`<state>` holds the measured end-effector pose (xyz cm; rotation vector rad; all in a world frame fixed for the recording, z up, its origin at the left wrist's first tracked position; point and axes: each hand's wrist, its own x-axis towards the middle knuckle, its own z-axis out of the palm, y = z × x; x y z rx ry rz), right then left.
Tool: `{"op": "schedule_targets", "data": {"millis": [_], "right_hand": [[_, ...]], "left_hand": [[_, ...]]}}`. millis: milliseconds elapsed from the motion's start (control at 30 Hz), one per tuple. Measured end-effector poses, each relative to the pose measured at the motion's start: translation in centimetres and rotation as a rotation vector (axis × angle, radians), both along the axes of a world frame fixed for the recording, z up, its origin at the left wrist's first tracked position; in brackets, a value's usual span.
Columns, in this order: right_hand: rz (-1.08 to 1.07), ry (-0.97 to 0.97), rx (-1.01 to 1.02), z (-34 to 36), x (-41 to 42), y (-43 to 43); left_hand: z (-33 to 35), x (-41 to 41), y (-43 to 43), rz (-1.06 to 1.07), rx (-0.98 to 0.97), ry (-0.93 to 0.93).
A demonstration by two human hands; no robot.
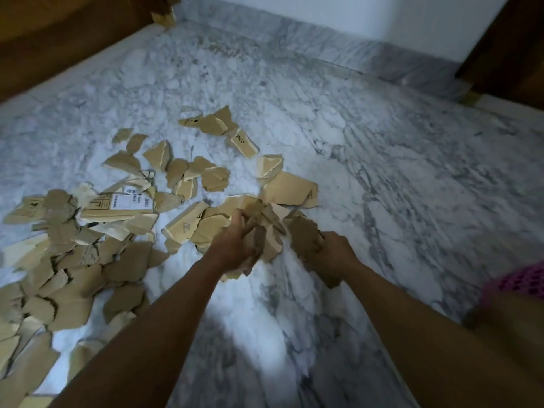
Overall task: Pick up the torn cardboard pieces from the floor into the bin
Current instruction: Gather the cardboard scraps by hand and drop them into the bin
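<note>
Several torn brown cardboard pieces (88, 254) lie scattered over the marble floor (382, 172), mostly on the left and in the middle. My left hand (235, 245) grips a bunch of cardboard scraps (266, 231) just above the floor. My right hand (332, 254) grips another torn cardboard piece (304, 234) right beside that bunch. A piece printed "PICO" (243, 141) lies farther back. One larger piece with a white barcode label (123, 203) lies to the left. No bin is in view.
A wooden furniture edge (59, 39) runs along the far left. A dark wooden frame (506, 48) stands at the far right by the white wall (353, 13). Pink patterned cloth (521, 281) shows at the right edge.
</note>
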<state>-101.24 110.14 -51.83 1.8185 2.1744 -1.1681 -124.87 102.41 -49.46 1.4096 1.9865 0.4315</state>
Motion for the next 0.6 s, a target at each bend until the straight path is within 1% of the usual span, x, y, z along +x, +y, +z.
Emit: {"op": "schedule_targets", "data": {"millis": [67,167,267,300,400,433,500,567,600], "right_hand": [[0.07,0.069,0.013,1.2,-2.3,0.1],[0.161,0.095,0.034,2.1,-6.3,-0.7],[0.289,0.163,0.046,2.5,-10.2,-2.2],[0.318,0.169,0.04,2.3,-11.4,-2.8],[0.438,0.099,0.053,1.1,-14.8,-4.5],[0.504,0.062,0.079,0.2,-15.8,-5.1],[0.628,-0.017,0.161,-1.6,-16.9,-6.4],[0.625,-0.039,0.272,-3.1,-17.4,-7.8],[0.593,-0.035,0.314,-3.7,-17.3,-8.4]], "left_hand": [[0.3,-2.8,-1.2,0.052,-0.021,0.04],[0.1,-7.3,-4.0,0.178,-0.116,0.097],[-0.4,-10.3,-6.9,0.202,-0.185,0.178],[-0.7,-11.0,-7.7,0.216,-0.182,0.198],[-1.6,-11.9,-10.3,0.266,-0.091,0.188],[-2.2,-12.0,-11.2,0.261,-0.089,0.186],[-3.1,-11.9,-12.6,0.235,-0.084,0.24],[-3.6,-11.9,-13.4,0.25,-0.077,0.313],[-3.7,-11.9,-13.5,0.251,-0.079,0.312]]}}
